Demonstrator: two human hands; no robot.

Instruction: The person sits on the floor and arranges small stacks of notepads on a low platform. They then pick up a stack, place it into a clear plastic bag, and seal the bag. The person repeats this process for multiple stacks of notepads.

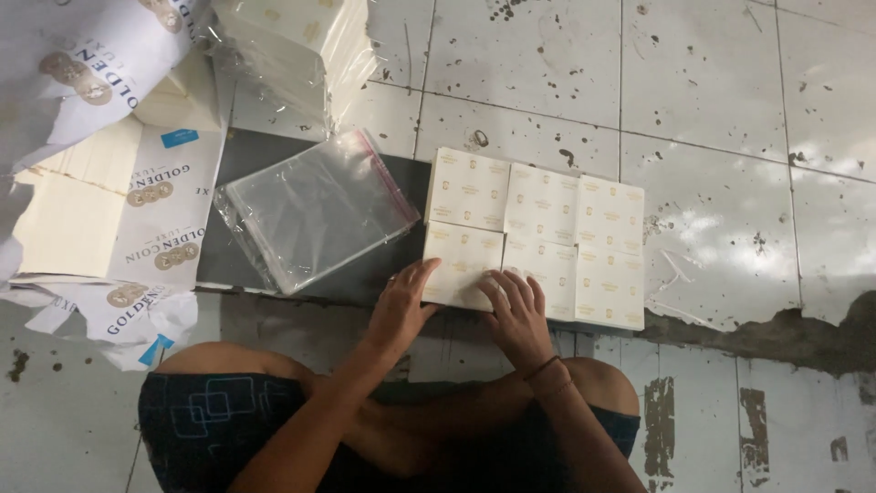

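Observation:
Several cream-coloured card stacks (538, 233) lie side by side in two rows on a dark board (237, 155) on the floor. My left hand (401, 306) rests on the near left stack, fingers spread along its edge. My right hand (516, 315) lies flat on the near middle stack, fingers apart, a dark band on its wrist. Neither hand lifts anything. Just left of the cards sits a pile of clear plastic bags (315, 210) with a red strip along one edge.
A torn white paper wrapper with cream sheets (109, 201) lies at the left. A plastic-wrapped bundle of cream cards (297, 46) stands at the top. My crossed legs (365, 420) fill the near edge. Stained white floor tiles (721, 110) stretch to the right.

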